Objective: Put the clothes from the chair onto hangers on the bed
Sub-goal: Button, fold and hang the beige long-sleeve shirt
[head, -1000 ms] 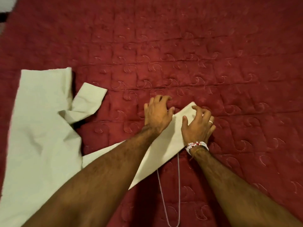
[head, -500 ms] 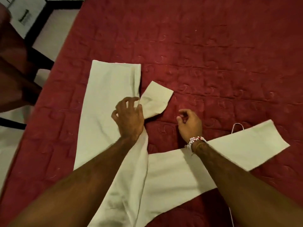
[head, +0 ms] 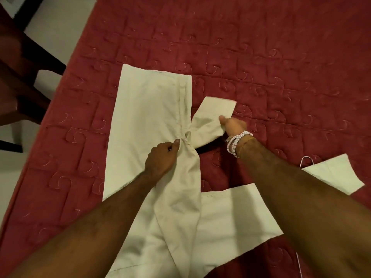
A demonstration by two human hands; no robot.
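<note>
Cream garment spread flat across the centre of the red bed, both hands working on it.

The left hand pinches a gathered ridge of cloth at mid-frame, fingers curled tight, probably to anchor the body of the garment. Just to its right, the right hand grips the edge of a folded flap, likely a sleeve, as if to pull it straight. A wire hanger pokes out from under the cloth at the right edge, well apart from both hands. A dark wooden chair stands at the upper left.
</note>
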